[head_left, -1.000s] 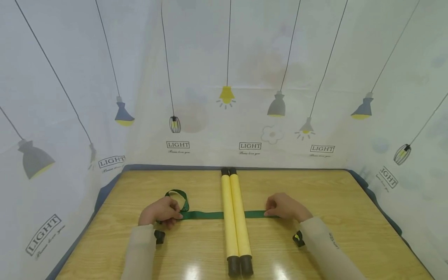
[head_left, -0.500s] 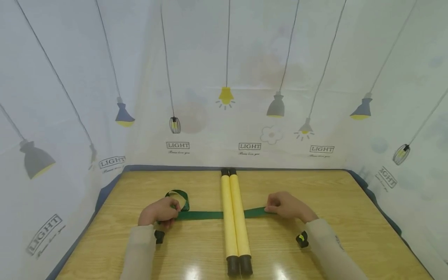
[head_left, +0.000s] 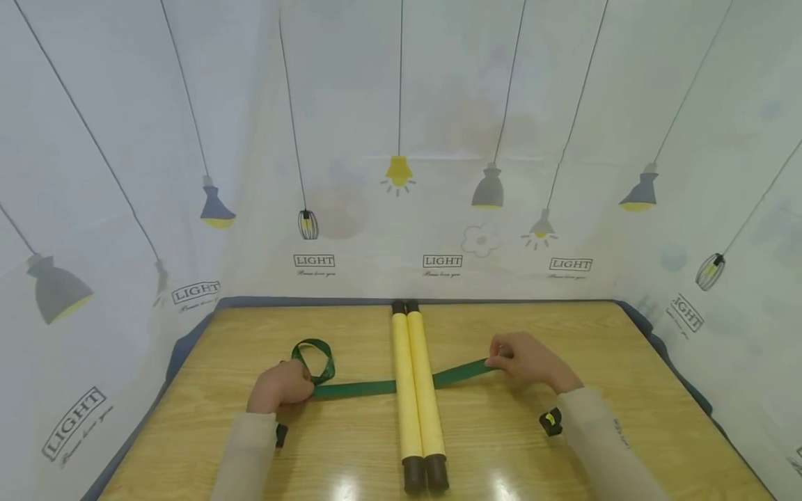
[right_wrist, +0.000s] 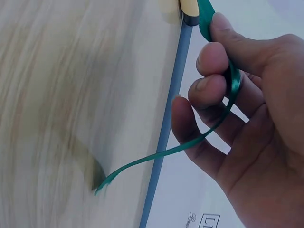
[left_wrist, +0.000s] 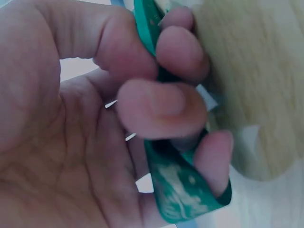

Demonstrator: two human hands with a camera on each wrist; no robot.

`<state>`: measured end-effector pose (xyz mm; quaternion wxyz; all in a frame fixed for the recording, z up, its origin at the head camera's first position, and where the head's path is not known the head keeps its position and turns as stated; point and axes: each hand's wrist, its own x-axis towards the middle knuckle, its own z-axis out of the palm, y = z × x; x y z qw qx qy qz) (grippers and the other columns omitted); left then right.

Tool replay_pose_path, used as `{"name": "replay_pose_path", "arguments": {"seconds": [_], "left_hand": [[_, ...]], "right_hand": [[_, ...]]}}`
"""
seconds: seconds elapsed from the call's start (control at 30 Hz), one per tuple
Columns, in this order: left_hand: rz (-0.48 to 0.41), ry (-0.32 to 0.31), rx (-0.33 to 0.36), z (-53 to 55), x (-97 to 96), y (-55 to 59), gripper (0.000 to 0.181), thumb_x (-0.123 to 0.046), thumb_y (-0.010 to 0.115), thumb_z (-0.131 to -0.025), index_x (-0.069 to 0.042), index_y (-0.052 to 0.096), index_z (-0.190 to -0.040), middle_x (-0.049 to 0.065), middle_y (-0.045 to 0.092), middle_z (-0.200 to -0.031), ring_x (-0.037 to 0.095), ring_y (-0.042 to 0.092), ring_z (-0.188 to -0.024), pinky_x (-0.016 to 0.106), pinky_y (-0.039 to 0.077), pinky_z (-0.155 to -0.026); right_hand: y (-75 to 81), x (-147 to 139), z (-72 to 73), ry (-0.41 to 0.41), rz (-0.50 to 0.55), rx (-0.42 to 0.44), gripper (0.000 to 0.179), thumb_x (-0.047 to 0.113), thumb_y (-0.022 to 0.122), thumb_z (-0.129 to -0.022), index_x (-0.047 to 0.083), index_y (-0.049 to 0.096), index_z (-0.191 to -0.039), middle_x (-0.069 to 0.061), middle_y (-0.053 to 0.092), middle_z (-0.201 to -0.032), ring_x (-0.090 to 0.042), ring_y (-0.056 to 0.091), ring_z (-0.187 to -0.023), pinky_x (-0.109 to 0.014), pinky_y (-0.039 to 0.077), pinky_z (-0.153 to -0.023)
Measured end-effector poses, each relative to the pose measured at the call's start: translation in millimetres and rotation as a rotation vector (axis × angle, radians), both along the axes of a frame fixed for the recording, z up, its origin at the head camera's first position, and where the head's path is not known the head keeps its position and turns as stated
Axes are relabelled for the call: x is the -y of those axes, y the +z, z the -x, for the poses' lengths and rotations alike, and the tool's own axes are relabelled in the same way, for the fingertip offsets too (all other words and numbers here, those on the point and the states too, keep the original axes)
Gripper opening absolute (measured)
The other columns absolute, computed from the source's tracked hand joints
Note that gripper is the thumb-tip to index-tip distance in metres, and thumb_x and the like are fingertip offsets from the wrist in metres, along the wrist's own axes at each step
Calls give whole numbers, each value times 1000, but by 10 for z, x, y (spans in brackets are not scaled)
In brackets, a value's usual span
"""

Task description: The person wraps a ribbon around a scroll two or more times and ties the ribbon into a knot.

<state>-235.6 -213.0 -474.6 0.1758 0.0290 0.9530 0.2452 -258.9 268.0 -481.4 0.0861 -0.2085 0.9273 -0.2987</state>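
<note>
Two yellow rods (head_left: 410, 390) with dark end caps lie side by side on the table, pointing away from me. A green ribbon (head_left: 354, 390) runs crosswise beneath them. Left of the rods, my left hand (head_left: 280, 387) grips the ribbon near the tabletop, and a ribbon loop stands beyond it. In the left wrist view the ribbon (left_wrist: 183, 190) winds between the curled fingers. Over on the other side, my right hand (head_left: 529, 360) pinches the ribbon between thumb and fingers, raised above the table. Its loose end (right_wrist: 137, 161) trails down past the fingers in the right wrist view.
The wooden table (head_left: 351, 445) has a dark blue border along its edges. A pale curtain (head_left: 351, 139) printed with hanging lamps encloses the back and both sides. Small black wrist devices (head_left: 551, 422) show under both sleeves.
My right hand has moved right and upward, lifting its ribbon side to a slant. My left hand has shifted slightly left and turned, still gripping. The rods stay in place; the view has shifted slightly.
</note>
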Motion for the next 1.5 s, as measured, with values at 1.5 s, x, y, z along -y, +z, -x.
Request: {"name": "replay_pose_path", "arguments": {"seconds": [1.5], "left_hand": [[-71,-126,-174,-219,1257,28,27,-30,67,-100,-9,70,-84,-4,46,-69,12,40,-63,28,35,-62]], "right_hand": [[210,-1161,-225,-215,-52,-138,22,41,67,-99,20,73,-101,1,56,-64,-10,50,-57,-29,41,-56]]}}
